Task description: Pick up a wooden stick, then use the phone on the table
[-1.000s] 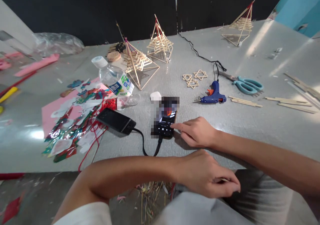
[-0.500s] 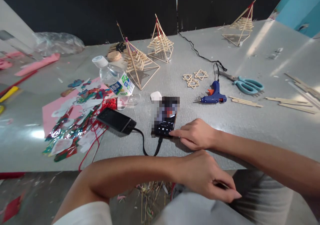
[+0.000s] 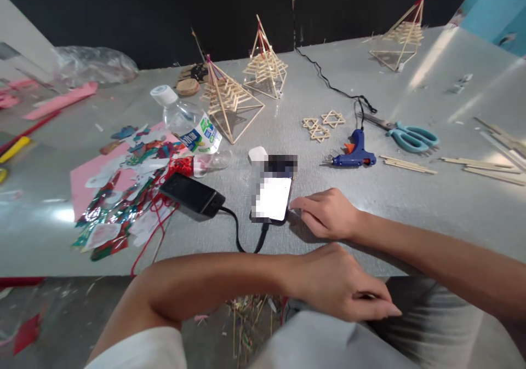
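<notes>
Phone [image 3: 279,198], screen lit white, right fingers [image 3: 303,203] beside it, bottle label [image 3: 205,133] illegible

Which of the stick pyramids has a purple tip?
The leftmost pyramid, nearest the bottle. The middle pyramid and the far-right pyramid have red at theirs instead.

1. The right hand's [image 3: 329,213] index finger points at the lit smartphone [image 3: 273,198], its tip right at the near-side edge; contact is unclear.
2. Left of those fingers, a black cable [image 3: 237,229] links the phone to a power bank [image 3: 192,194].
3. Beyond them on the table [image 3: 304,95] lie three small stick stars [image 3: 319,133], with the blue glue gun [image 3: 355,155] and teal-handled scissors [image 3: 412,137] farther right.
4. The left hand [image 3: 341,284] is nearer the body than those fingers, its own fingers bent.
</notes>
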The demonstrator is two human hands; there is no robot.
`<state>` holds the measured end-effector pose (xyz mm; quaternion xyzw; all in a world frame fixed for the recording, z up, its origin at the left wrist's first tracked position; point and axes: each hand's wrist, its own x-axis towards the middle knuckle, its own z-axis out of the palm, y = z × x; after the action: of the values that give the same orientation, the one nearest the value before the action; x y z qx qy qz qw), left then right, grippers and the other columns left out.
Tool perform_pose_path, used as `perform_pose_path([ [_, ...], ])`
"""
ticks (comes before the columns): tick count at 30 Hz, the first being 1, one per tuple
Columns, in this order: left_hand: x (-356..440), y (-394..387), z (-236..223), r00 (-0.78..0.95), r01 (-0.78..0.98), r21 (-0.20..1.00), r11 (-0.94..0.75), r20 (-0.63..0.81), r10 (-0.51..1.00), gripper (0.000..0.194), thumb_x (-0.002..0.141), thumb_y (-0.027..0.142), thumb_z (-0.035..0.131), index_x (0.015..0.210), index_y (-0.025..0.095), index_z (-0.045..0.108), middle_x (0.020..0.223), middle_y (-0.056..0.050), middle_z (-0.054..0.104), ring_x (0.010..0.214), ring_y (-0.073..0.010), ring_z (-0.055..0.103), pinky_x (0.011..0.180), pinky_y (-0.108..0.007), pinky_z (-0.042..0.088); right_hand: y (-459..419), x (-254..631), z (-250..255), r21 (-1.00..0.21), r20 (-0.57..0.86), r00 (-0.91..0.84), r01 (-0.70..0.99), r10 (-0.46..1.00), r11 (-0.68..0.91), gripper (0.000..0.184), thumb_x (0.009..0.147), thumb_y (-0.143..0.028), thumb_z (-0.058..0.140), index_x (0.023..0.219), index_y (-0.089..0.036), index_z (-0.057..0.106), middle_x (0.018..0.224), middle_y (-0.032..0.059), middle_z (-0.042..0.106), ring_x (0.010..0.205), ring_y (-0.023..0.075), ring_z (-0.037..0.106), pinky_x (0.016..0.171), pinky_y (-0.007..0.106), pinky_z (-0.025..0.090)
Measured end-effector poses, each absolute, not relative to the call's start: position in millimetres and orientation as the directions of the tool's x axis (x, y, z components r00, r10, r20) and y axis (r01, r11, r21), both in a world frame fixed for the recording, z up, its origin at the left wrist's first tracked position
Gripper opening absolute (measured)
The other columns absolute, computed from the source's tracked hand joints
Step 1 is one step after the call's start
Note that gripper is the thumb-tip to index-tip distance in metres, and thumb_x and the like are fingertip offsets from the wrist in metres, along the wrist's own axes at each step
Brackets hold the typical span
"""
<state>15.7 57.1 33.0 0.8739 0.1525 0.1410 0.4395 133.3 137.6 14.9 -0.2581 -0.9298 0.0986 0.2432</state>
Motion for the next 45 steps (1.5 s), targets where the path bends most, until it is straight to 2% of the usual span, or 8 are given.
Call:
perform_pose_path([
  [7, 15.0, 60.0, 31.1, 0.937, 0.136, 0.805, -0.577, 0.085, 0.340, 0.041, 0.112, 0.046, 0.053, 0.132, 0.024, 0.081, 0.087, 0.000, 0.085, 0.073, -0.0183, 0.076, 0.063, -0.026, 0.050, 139.2, 129.7, 18.1, -0.315, 0.340, -0.683, 0.564, 0.646, 0.763, 0.041, 0.106, -0.023, 0.038, 0.131, -0.015, 0.070, 0.080, 0.0051, 0.075, 0.064, 0.0170, 0.057, 0.062, 0.032, 0.026],
  [12, 13.9, 58.8, 32.4, 0.931, 0.162, 0.802, -0.575, 0.069, 0.358, 0.038, 0.110, 0.044, 0.054, 0.130, 0.026, 0.081, 0.079, 0.003, 0.083, 0.070, -0.0168, 0.074, 0.060, -0.025, 0.047, 141.8, 124.7, 20.5, -0.274, 0.318, -0.726, 0.545, 0.610, 0.792, 0.044, 0.108, -0.022, 0.041, 0.144, -0.014, 0.065, 0.105, 0.0123, 0.080, 0.089, 0.0222, 0.064, 0.073, 0.032, 0.038],
  [24, 16.0, 58.0, 28.5, 0.945, 0.144, 0.805, -0.576, 0.060, 0.321, 0.037, 0.111, 0.047, 0.056, 0.124, 0.026, 0.082, 0.083, 0.000, 0.084, 0.073, -0.0184, 0.075, 0.061, -0.027, 0.046, 141.7, 123.3, 22.3, -0.241, 0.296, -0.837, 0.400, 0.460, 0.884, 0.046, 0.110, -0.024, 0.041, 0.148, -0.016, 0.065, 0.094, 0.0073, 0.079, 0.081, 0.0197, 0.064, 0.069, 0.033, 0.034],
  [30, 16.2, 58.3, 29.1, 0.943, 0.144, 0.798, -0.585, 0.068, 0.325, 0.035, 0.111, 0.048, 0.056, 0.117, 0.026, 0.082, 0.081, 0.002, 0.083, 0.074, -0.0180, 0.075, 0.060, -0.027, 0.044, 140.2, 125.9, 19.0, -0.250, 0.313, -0.780, 0.484, 0.543, 0.839, 0.047, 0.109, -0.026, 0.040, 0.147, -0.016, 0.067, 0.088, 0.0066, 0.077, 0.069, 0.0178, 0.058, 0.065, 0.033, 0.032],
  [33, 16.3, 57.9, 29.9, 0.940, 0.157, 0.791, -0.592, 0.064, 0.335, 0.033, 0.111, 0.048, 0.057, 0.115, 0.026, 0.082, 0.074, 0.003, 0.078, 0.071, -0.0165, 0.074, 0.058, -0.026, 0.041, 142.6, 125.7, 18.5, -0.257, 0.369, -0.741, 0.499, 0.561, 0.828, 0.046, 0.109, -0.023, 0.040, 0.145, -0.014, 0.066, 0.094, 0.0098, 0.075, 0.083, 0.0224, 0.060, 0.075, 0.035, 0.044],
  [36, 15.8, 58.0, 31.9, 0.936, 0.143, 0.803, -0.579, 0.082, 0.344, 0.032, 0.112, 0.047, 0.058, 0.117, 0.025, 0.081, 0.073, 0.004, 0.077, 0.070, -0.0153, 0.073, 0.058, -0.026, 0.041, 146.1, 122.1, 18.3, -0.241, 0.458, -0.677, 0.530, 0.576, 0.813, 0.043, 0.108, -0.023, 0.043, 0.142, -0.012, 0.066, 0.121, 0.0176, 0.072, 0.107, 0.0294, 0.060, 0.098, 0.046, 0.052],
  [40, 15.5, 59.1, 34.2, 0.937, 0.114, 0.818, -0.564, 0.099, 0.334, 0.037, 0.113, 0.046, 0.054, 0.120, 0.022, 0.080, 0.075, 0.002, 0.077, 0.068, -0.0155, 0.071, 0.058, -0.027, 0.041, 148.7, 114.3, 15.9, -0.213, 0.492, -0.619, 0.596, 0.612, 0.774, 0.047, 0.107, -0.028, 0.047, 0.151, -0.018, 0.060, 0.166, 0.0222, 0.044, 0.150, 0.0418, 0.042, 0.118, 0.062, 0.042],
  [45, 16.2, 59.4, 34.2, 0.938, 0.110, 0.815, -0.568, 0.104, 0.331, 0.034, 0.112, 0.042, 0.054, 0.123, 0.021, 0.079, 0.077, 0.002, 0.078, 0.074, -0.0159, 0.074, 0.059, -0.028, 0.041, 150.9, 111.0, 11.9, -0.212, 0.410, -0.660, 0.602, 0.629, 0.770, 0.050, 0.107, -0.038, 0.048, 0.156, -0.025, 0.056, 0.182, 0.0187, 0.018, 0.169, 0.0455, 0.018, 0.123, 0.067, 0.035],
])
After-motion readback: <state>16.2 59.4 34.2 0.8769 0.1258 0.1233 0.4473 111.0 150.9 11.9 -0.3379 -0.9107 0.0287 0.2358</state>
